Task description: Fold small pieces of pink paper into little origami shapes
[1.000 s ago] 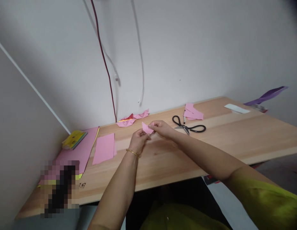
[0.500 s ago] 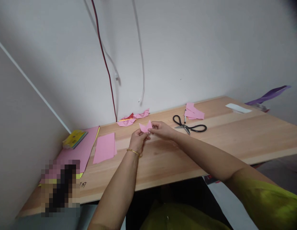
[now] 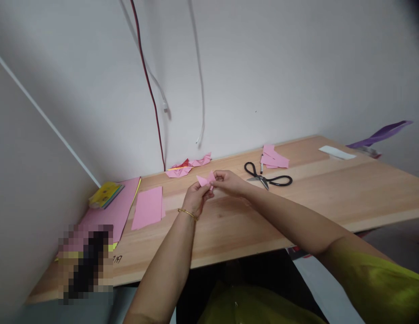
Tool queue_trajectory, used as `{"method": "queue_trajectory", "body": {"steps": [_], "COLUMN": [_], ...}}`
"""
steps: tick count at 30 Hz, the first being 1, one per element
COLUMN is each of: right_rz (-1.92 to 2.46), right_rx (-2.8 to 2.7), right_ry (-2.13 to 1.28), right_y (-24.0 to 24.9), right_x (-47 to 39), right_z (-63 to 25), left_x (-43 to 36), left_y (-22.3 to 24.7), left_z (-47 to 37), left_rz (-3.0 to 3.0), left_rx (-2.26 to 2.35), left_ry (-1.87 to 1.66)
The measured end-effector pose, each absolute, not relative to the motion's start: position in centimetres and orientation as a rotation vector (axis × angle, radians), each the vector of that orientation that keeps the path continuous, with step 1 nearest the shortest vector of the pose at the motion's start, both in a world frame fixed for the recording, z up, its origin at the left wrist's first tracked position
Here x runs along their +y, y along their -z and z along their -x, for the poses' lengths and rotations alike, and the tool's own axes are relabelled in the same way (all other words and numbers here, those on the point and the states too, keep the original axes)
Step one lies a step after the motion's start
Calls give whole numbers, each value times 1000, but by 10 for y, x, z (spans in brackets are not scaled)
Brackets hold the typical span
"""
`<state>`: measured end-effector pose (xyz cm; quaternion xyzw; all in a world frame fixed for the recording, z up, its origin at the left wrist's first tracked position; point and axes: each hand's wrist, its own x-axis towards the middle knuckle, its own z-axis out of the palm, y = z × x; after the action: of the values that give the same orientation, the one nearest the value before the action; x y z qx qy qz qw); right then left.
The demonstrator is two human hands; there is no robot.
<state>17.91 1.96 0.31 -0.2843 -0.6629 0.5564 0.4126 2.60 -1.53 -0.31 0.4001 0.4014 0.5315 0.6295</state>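
Since the frame half a second ago, the pink paper (image 3: pixel 204 181) has changed angle: its two points stood spread, whereas the right point is now partly turned at the right fingers and more of the paper shows lower down, between the hands. Hand positions are nearly unchanged.

Reference item: the scissors (image 3: pixel 262 178), lying untouched on the table (image 3: pixel 229 229) with blades parted.

Workpiece position: left of the scissors, supported by both hands. Left hand (image 3: pixel 195 198): fingers grasping the paper's lower left part. Right hand (image 3: pixel 227 182): thumb and forefinger pinching its right side.

Completed, as judged from outline: the held paper is already creased into a pointed, winged form. Folded pink pieces (image 3: pixel 178 172), with a red piece (image 3: pixel 185 164) among them, lie farther left of the scissors, by the wall.

In progress: shaping of the held paper, apparently; exact folds are too small to verify.

Remaining: flat pink sheets (image 3: pixel 147 208), unfolded, well left of the scissors. Pink offcuts (image 3: pixel 276 159) and a marker (image 3: pixel 261 167) lie just beyond the scissors.
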Motion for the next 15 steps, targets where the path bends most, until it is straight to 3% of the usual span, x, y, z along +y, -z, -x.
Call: {"method": "queue_trajectory", "body": {"steps": [8,15], "right_rz": [795,814], "right_rx": [-1687,-1683], "right_ry": [-1399,-1347], "right_y": [-4,2], "right_x": [19,20], "right_z": [-178,-176], "left_x": [-8,-10], "left_y": [10,11], "left_z": [-23,-26], "left_rz": [-973,-972], "left_rx": [973,986], "left_ry": [-1363,-1281]}}
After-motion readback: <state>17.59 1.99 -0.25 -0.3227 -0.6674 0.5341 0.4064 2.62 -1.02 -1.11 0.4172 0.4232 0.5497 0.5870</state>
